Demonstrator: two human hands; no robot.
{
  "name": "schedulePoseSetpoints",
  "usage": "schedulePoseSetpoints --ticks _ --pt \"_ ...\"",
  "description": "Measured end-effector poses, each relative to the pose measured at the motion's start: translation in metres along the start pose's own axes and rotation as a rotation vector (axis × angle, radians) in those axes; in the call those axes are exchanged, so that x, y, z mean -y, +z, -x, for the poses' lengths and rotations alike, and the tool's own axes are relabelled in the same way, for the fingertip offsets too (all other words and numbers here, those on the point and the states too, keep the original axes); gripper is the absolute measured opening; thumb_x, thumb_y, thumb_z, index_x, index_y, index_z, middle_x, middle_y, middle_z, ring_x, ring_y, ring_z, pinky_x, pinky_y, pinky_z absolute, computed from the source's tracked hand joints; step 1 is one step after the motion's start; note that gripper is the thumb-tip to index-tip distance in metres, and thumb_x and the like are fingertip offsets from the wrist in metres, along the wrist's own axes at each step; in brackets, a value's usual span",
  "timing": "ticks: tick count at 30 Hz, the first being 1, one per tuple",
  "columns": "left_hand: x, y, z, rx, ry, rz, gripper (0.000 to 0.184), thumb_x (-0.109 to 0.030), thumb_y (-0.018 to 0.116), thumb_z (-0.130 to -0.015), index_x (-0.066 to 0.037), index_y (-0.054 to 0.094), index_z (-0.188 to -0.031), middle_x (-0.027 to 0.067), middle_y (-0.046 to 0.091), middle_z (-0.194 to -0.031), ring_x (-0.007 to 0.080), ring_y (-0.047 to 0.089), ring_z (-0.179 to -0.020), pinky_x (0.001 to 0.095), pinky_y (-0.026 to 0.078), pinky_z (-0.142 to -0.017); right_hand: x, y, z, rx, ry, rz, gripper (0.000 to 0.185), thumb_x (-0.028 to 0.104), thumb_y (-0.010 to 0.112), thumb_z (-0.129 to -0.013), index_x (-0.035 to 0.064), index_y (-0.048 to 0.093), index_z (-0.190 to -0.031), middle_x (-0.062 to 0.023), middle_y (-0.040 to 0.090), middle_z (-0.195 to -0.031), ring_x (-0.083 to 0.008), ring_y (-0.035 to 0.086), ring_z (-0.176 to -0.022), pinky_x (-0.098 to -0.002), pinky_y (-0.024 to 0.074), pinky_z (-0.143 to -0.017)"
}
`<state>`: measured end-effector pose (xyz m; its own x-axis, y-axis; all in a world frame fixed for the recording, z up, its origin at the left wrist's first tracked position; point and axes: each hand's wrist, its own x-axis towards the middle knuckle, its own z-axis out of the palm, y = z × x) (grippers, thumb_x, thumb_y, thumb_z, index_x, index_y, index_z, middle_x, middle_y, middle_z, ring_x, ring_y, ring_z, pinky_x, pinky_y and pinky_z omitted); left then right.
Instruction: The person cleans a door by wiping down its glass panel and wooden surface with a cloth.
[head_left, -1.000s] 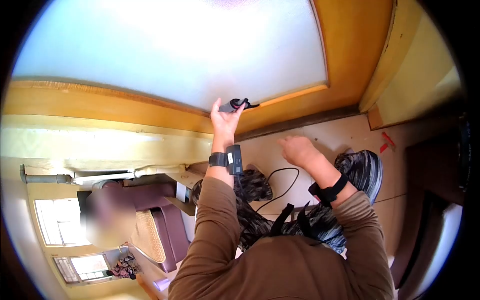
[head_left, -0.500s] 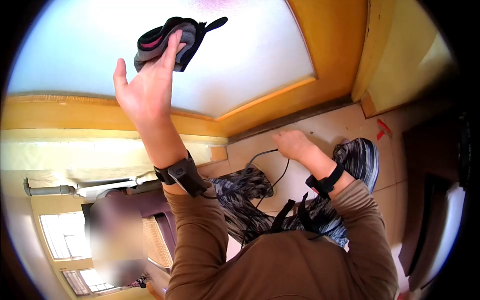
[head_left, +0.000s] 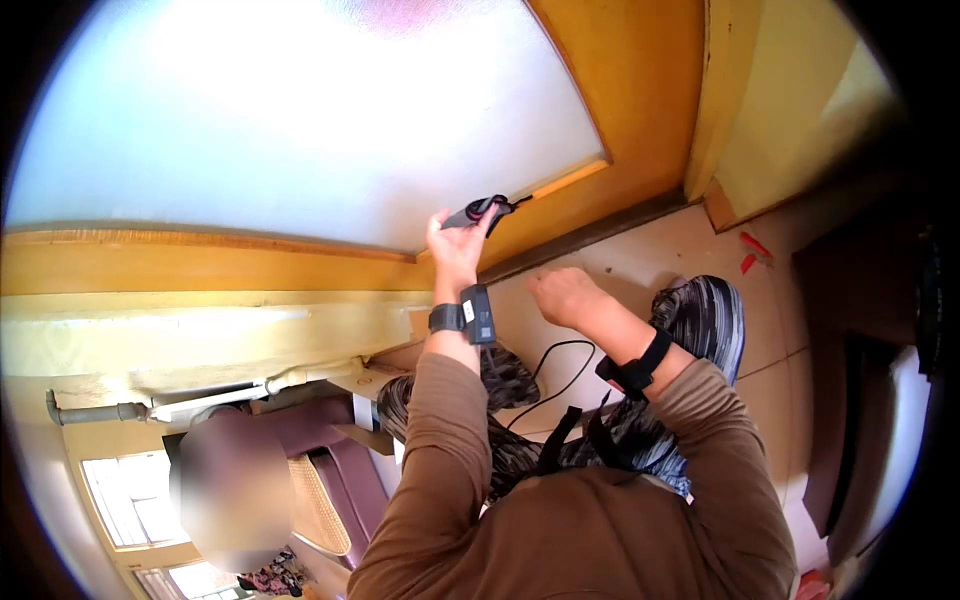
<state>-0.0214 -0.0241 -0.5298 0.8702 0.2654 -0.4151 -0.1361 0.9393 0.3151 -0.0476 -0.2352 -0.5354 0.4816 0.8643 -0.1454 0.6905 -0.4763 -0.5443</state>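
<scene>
My left hand presses a folded grey and black cloth to the lower right corner of a pale door panel, where the panel meets its wooden frame. The fingers lie over the cloth, which has a pinkish edge and a dark strap end. Lower and to the right, my right hand hangs over the tiled floor, fingers curled in, with nothing seen in them. Both wrists wear black strapped devices; a black cable loops between the arms.
Red scraps lie on the floor tiles at the right. A dark piece of furniture stands on the right edge. Lower left are a grey pipe, a purple seat and a blurred person.
My left hand has brought the cloth down and right, from the middle of the panel to its lower corner. My right hand has shifted slightly and stays curled.
</scene>
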Motion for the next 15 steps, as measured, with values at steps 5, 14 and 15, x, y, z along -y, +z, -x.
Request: schedulePoseSetpoints --ticks 5,14,15 --pt "-0.008 0.027 0.000 0.077 -0.009 -0.084 0.072 -0.015 0.044 -0.075 0.015 0.009 -0.131 0.0337 0.010 -0.139 0.0519 0.013 -0.128 0.0564 0.023 -0.106 -0.005 -0.004 0.000 -0.092 0.024 0.038 0.023 0.013 0.045 -0.082 0.0061 0.061 -0.096 -0.0138 0.064 -0.095 -0.0287 0.063 -0.089 -0.0381 0.0499 -0.076" --pt "0.002 0.242 0.116 0.537 -0.131 0.211 0.085 -0.018 0.047 -0.078 0.002 -0.012 -0.138 0.0311 -0.020 -0.140 0.0429 0.001 -0.134 0.0538 0.027 -0.104 0.000 0.001 0.003 -0.019 0.012 0.052 0.021 0.015 0.045 -0.084 0.0061 0.061 -0.095 -0.0134 0.064 -0.094 -0.0280 0.063 -0.088 -0.0372 0.0500 -0.075" --pt "0.003 0.242 0.117 0.544 -0.137 0.207 0.085 -0.018 0.047 -0.078 0.002 -0.012 -0.138 0.0311 -0.020 -0.140 0.0429 0.001 -0.134 0.0538 0.027 -0.104 0.000 0.000 0.004 -0.008 0.008 0.054 0.021 0.015 0.045 -0.084 0.0060 0.061 -0.096 -0.0134 0.064 -0.094 -0.0279 0.063 -0.088 -0.0373 0.0500 -0.075"
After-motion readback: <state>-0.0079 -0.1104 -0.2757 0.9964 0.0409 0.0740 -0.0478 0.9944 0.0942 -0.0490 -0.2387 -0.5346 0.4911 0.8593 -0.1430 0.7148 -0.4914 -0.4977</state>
